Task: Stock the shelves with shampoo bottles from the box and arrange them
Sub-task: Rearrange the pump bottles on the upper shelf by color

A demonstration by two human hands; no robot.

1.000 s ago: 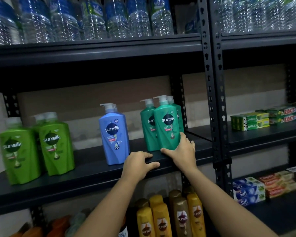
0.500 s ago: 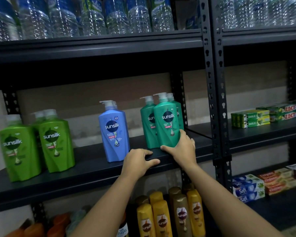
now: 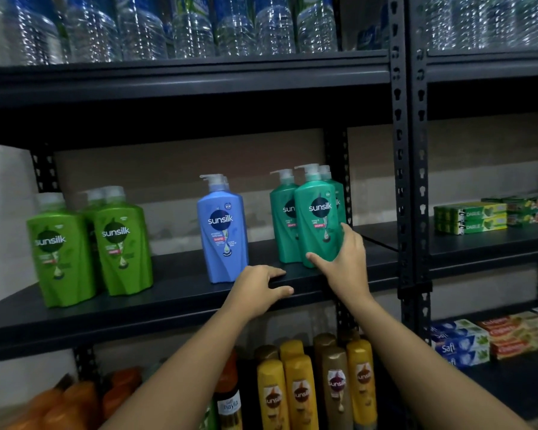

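Right hand (image 3: 343, 263) grasps the base of the front teal bottle (image 3: 319, 217), thumb across its lower front, fingers wrapped round its right side; half a second earlier the hand sat lower on the bottle's foot, and the bottle now stands slightly farther forward on the shelf (image 3: 174, 301). Left hand (image 3: 257, 288), at 8 o'clock from the right, still clasps the shelf's front edge, fingers curled over the lip, as before. Two more teal bottles (image 3: 281, 218) stand touching behind the front one. At 9 o'clock, apart from them, a blue bottle (image 3: 224, 231) stands upright; farther at 9 o'clock, green bottles (image 3: 123, 243). All are glossy moulded plastic, broad-shouldered, with pale pump heads and dark round labels. The shelf is matt dark metal on perforated uprights. At 12 o'clock, ribbed clear water bottles (image 3: 193, 26); at 6 o'clock, yellow and brown bottles (image 3: 302, 392); at 3 o'clock, cardboard toothpaste boxes (image 3: 469, 217).
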